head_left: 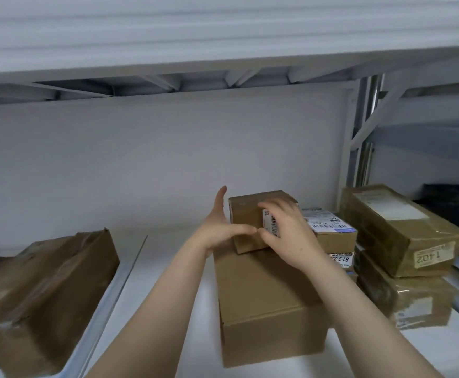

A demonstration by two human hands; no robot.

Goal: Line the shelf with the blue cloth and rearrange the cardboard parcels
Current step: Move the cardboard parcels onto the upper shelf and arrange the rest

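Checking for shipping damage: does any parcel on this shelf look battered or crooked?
Yes. The tape-wrapped brown cardboard parcel at far left is dented and crumpled. The small brown cardboard box lies askew on the large plain cardboard carton.

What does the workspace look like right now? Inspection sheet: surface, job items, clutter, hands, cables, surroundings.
Surface: white shelf, no cloth visible on it.
Job's things: small box sits on large plain box; taped parcel at left; labelled parcels and taped stack marked 1402 at right; blue cloth not seen.
Clutter: dark object far right, unidentifiable.
Hands: left hand flat against the small box's left side; right hand curled over its front.
Cables: nothing seen.
Surroundings: white back wall, upper shelf overhead, metal upright at right.
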